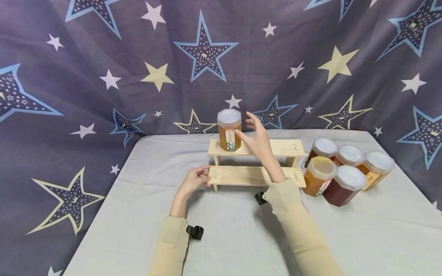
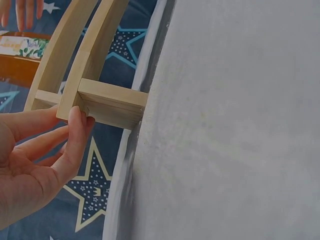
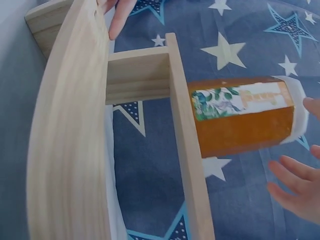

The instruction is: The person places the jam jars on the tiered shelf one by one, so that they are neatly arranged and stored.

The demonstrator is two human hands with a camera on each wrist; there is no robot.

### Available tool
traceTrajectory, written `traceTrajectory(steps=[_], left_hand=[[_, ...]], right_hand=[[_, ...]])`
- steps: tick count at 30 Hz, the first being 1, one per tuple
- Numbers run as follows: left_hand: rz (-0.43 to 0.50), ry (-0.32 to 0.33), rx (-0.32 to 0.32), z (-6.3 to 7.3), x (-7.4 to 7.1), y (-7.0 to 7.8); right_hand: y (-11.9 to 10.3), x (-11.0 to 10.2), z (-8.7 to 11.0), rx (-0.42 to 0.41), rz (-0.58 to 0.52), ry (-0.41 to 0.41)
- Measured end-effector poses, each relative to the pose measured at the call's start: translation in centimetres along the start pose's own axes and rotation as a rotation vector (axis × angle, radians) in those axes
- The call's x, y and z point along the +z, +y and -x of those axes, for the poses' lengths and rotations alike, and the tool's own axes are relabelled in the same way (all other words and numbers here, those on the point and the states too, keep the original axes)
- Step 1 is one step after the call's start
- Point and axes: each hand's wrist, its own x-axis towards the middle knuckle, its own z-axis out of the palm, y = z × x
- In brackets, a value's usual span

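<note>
A two-tier wooden display rack (image 1: 241, 175) stands on the cloth-covered table. On the left end of its upper tier, an amber six-sided jar (image 1: 229, 132) with a whitish lid and a floral label stands upright. My left hand (image 1: 194, 180) pinches the left end of the lower board (image 2: 70, 95), its thumb and fingers on opposite faces. Close to the jar's right side is my right hand (image 1: 257, 140), thumb and fingers spread around nothing. In the right wrist view, gaps show between most of those fingers and the jar (image 3: 245, 117); whether the thumb touches the lid I cannot tell.
To the right of the rack, several lidded jars stand grouped, among them an amber jar (image 1: 319, 176) by the lower board's end and a dark red jar (image 1: 345, 186) in front. A star-patterned curtain (image 1: 269, 69) hangs behind the grey-white tabletop (image 1: 235, 237).
</note>
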Motion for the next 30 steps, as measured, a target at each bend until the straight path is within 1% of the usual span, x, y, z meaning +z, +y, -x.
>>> traceTrajectory(steps=[2, 6, 9, 16, 21, 24, 28, 30], left_hand=[[0.002, 0.000, 0.000, 0.0, 0.0, 0.1], [0.006, -0.004, 0.003, 0.0, 0.0, 0.1], [0.007, -0.014, 0.005, -0.1, 0.0, 0.0], [0.010, -0.011, 0.000, 0.0, 0.0, 0.0], [0.003, -0.004, 0.002, 0.0, -0.1, -0.1], [0.005, -0.001, -0.003, 0.0, -0.1, -0.1], [0.007, -0.004, 0.005, 0.0, 0.0, 0.0], [0.010, -0.005, 0.008, 0.0, 0.0, 0.0]], right_hand=[[-0.1, -0.5, 0.3, 0.004, 0.006, -0.005], [0.0, -1.5, 0.9, -0.022, 0.024, -0.016], [0.1, -2.4, 1.5, -0.021, 0.034, -0.031], [0.0, -4.3, 2.6, 0.026, 0.074, -0.098], [-0.1, -5.5, 3.4, 0.003, 0.118, -0.121], [-0.1, -6.2, 3.8, -0.014, 0.122, -0.141], [-0.2, -7.2, 4.2, -0.013, 0.128, -0.184], [-0.2, -7.7, 4.4, -0.004, 0.157, -0.210]])
